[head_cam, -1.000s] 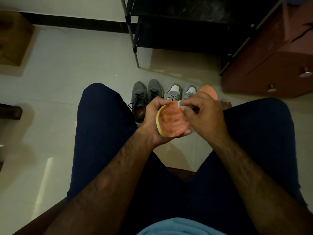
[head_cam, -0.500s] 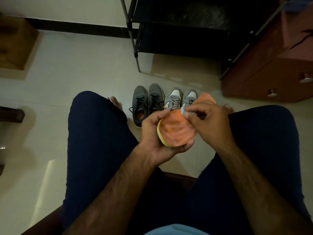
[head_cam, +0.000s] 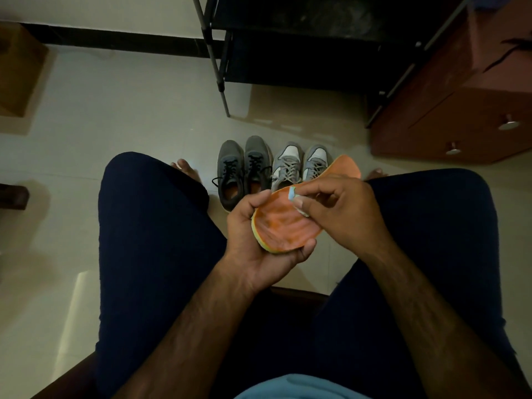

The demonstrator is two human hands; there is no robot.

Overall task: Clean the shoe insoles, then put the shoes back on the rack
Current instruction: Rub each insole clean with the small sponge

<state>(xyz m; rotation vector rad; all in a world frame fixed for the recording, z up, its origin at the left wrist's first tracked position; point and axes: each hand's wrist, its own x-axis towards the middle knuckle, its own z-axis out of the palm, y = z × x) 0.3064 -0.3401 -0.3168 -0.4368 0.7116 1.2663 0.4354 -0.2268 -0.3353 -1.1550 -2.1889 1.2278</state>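
An orange insole (head_cam: 285, 228) with a yellow-green edge lies in my left hand (head_cam: 259, 251), which grips its heel end from below, thumb on its left rim. My right hand (head_cam: 336, 208) pinches a small pale wipe (head_cam: 293, 194) against the insole's upper surface; the toe end sticks out beyond my right hand. On the floor ahead stand two pairs of shoes: dark grey sneakers with black laces (head_cam: 244, 168) and lighter grey sneakers with white toes (head_cam: 299, 165). Behind them is the black shoe rack (head_cam: 302, 47).
I sit on a dark wooden seat (head_cam: 296, 292) with my knees apart and bare feet on the pale tiled floor. A reddish wooden cabinet (head_cam: 466, 110) with knobs stands right of the rack. A brown box (head_cam: 17, 70) sits at the far left.
My right hand with the wipe has slid from the insole's upper middle toward its right side, baring more of the orange surface. My left hand keeps its hold.
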